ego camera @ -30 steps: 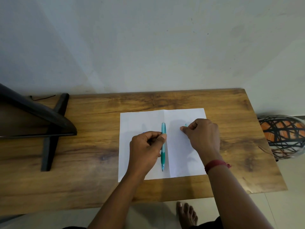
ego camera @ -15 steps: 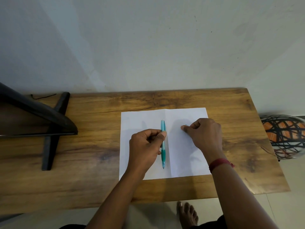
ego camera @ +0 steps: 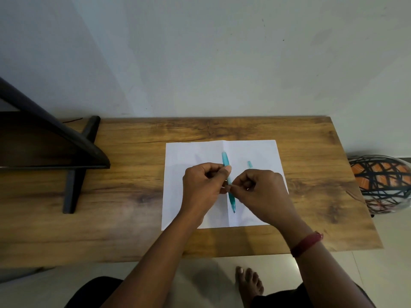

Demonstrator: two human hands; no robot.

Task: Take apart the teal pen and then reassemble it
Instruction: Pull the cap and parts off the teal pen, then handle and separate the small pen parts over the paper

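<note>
The teal pen [ego camera: 226, 160] stands nearly along the crease of a white sheet of paper [ego camera: 182, 156], tip pointing toward me. My left hand [ego camera: 201, 187] pinches its upper half between thumb and fingers. My right hand [ego camera: 260, 190] has closed on the pen's lower half just below the left hand's grip. A small teal pen part [ego camera: 249, 164] lies alone on the paper, just beyond my right hand's knuckles. The middle of the pen is hidden by my fingers.
The paper lies on a wooden table [ego camera: 133, 196] against a pale wall. A black stand [ego camera: 73, 165] occupies the table's left end. An orange ball in black netting [ego camera: 382, 183] sits off the table's right edge. My bare foot [ego camera: 249, 283] rests on the floor below.
My right hand left the small teal part on the paper and moved left onto the pen. The left hand kept its hold on the pen.
</note>
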